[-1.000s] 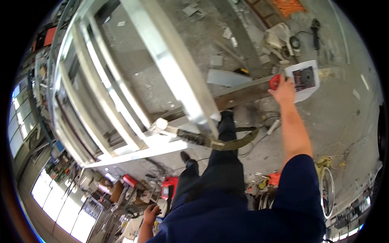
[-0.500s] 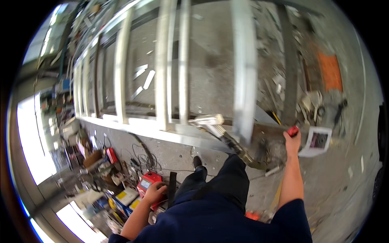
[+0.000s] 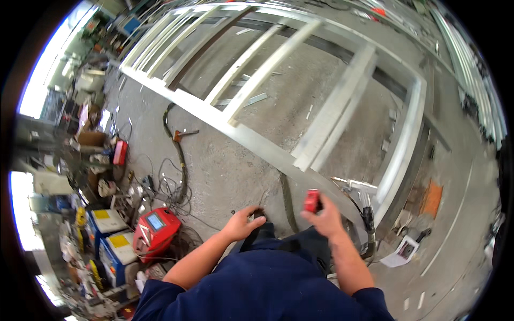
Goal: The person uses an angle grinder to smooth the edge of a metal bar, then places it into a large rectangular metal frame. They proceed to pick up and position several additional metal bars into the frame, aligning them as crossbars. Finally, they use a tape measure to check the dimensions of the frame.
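In my right hand (image 3: 325, 216) is a small red tape measure (image 3: 311, 200), held in front of my body near the metal frame's close edge. The fingers of my left hand (image 3: 242, 224) are loosely curved, with a gap to the thumb, and hold nothing I can see. It hovers in front of my waist. Beyond both hands stretches a large silver ladder-like metal frame (image 3: 257, 144) with several crossbars. On its near right part rests a welding torch (image 3: 357, 185), its dark cable (image 3: 369, 227) running down beside my right forearm.
At left stand a red machine with a small screen (image 3: 156, 227) and blue boxes with pale tops (image 3: 115, 249). Tangled cables and an orange-headed hammer (image 3: 179, 135) lie on the floor. To the right are a printed sheet (image 3: 401, 252) and an orange piece (image 3: 432, 199).
My right hand has come inward from the far right with the tape measure. My left hand has left the red machine and moved to my waist. The view has turned.
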Demonstrator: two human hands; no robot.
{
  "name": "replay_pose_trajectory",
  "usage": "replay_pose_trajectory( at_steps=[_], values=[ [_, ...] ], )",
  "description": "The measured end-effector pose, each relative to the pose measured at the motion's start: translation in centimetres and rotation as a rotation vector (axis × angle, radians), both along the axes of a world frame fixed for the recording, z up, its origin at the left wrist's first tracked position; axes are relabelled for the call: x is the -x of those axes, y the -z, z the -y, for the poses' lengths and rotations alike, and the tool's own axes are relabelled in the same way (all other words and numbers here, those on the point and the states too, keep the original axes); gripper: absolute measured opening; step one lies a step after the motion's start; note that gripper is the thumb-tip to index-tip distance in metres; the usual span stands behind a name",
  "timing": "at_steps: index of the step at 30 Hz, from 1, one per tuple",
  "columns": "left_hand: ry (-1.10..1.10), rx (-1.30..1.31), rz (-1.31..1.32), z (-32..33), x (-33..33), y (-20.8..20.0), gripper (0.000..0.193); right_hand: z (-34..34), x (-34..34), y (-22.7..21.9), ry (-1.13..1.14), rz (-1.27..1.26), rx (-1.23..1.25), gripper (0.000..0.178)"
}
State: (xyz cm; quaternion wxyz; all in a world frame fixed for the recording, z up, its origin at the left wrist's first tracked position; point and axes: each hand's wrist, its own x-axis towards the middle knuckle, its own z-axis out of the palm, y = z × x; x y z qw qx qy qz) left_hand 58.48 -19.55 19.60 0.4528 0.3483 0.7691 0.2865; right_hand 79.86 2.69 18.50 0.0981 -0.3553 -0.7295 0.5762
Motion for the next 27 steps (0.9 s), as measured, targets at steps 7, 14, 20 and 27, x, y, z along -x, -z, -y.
replay_pose_trajectory(
  at_steps=[7, 14, 20, 27],
  values=[
    [-0.807, -0.296, 0.964, 7.2, 11.4, 0.2, 0.043, 15.2, 22.7, -4.6, -0.565, 0.032, 0.01, 0.06],
    [-0.602, -0.194, 0.502, 14.0, 22.1, 2.0, 0.07, 16.2, 36.0, 0.1, -0.663, 0.139, 0.133, 0.04],
    [-0.418, -0.058, 0.172, 11.7, 33.3, 1.3, 0.075, 14.6, 50.1, 1.9, -0.833, 0.242, 0.361, 0.03],
    [-0.243, 0.162, 0.154, 8.8, 47.1, -1.9, 0.062, 10.9, 62.6, 2.9, -0.79, 0.157, 0.484, 0.035]
  ],
)
